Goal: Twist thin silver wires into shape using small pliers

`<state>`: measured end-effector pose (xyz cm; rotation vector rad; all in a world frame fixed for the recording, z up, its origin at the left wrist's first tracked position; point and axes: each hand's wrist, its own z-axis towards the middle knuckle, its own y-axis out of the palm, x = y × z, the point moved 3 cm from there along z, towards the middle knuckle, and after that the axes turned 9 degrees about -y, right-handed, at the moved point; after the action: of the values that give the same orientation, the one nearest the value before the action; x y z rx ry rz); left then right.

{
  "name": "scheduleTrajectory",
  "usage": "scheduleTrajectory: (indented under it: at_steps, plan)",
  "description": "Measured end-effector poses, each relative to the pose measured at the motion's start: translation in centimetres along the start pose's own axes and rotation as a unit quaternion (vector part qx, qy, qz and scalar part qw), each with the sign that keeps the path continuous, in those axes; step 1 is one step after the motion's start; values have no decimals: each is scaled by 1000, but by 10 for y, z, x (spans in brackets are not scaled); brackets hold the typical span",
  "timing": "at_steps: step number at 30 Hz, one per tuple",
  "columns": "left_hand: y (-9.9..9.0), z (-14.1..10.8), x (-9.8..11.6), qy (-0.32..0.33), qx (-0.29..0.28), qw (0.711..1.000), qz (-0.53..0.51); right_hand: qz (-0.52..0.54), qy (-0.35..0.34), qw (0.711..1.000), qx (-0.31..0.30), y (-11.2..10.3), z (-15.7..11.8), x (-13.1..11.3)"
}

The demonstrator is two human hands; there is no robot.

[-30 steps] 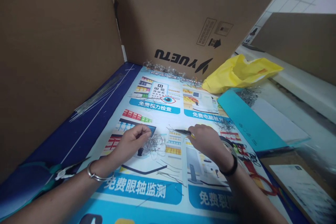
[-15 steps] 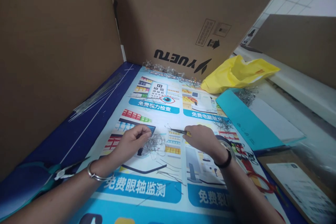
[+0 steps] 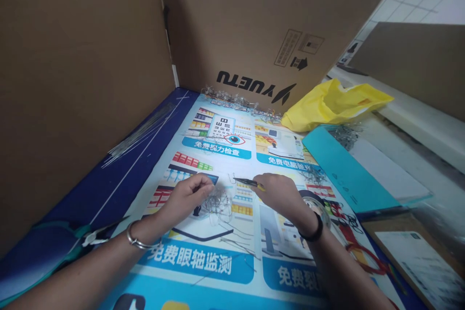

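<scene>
My right hand [image 3: 278,198] is wrapped around a pair of small pliers [image 3: 248,182] with dark jaws and a yellow-marked handle. At the tip of the jaws is a short bent wire [image 3: 233,178]; I cannot tell if they grip it. My left hand [image 3: 191,196] is closed, thumb and fingertips pinched together, and whatever is between them is hidden. A loose tangle of thin wire [image 3: 218,207] lies just beside and below the left fingertips, on a printed poster [image 3: 189,232]. Several thin wire strands [image 3: 238,242] lie nearer to me.
Cardboard panels [image 3: 232,24] stand at the back and left. Straight wires [image 3: 141,131] lie on the blue surface. Large scissors [image 3: 78,242] are at lower left. To the right are a yellow bag [image 3: 327,106], a turquoise folder [image 3: 341,169], wire scraps [image 3: 312,174] and a red loop [image 3: 366,256].
The whole view has shifted slightly, so things appear a little further right. The pliers' tip has turned slightly relative to the bent wire. My left hand stays pinched by the wire tangle.
</scene>
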<state>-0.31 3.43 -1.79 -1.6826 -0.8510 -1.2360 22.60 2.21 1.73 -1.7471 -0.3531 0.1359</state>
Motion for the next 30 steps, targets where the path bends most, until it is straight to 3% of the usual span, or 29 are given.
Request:
scheduleTrajectory:
  at_steps: [6, 17, 30]
  plan:
    - [1, 1, -1, 13, 1, 1000, 10, -24, 15, 1000, 12, -2, -2, 8]
    - [1, 2, -5, 9, -3, 1000, 18, -47, -1, 998, 51, 7, 18, -4]
    - [1, 0, -4, 11, -5, 1000, 8, -34, -38, 993, 103, 5, 12, -11]
